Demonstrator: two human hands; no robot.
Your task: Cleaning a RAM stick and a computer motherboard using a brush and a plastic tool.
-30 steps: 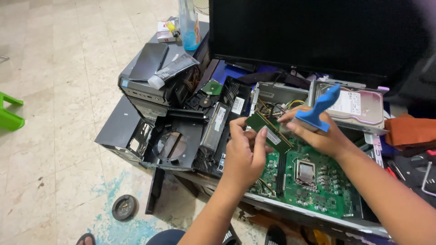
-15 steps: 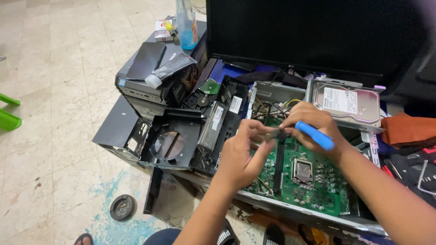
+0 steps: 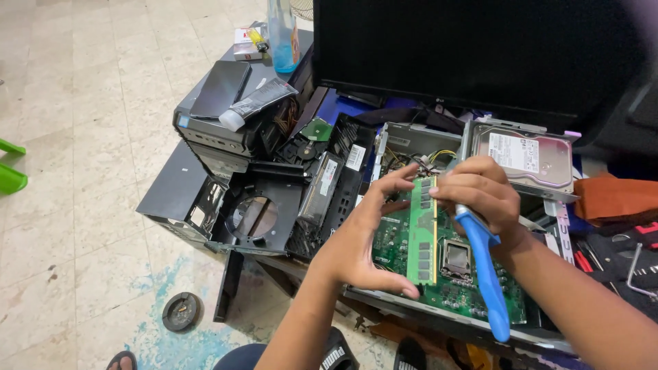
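Spanning both hands (image 3: 356,240), memory stick (image 3: 423,229)

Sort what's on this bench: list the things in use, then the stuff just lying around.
In use: memory stick held by left hand and right hand; blue-handled tool; green motherboard.

Lying about: hard drive, monitor, grey tube, bottle.
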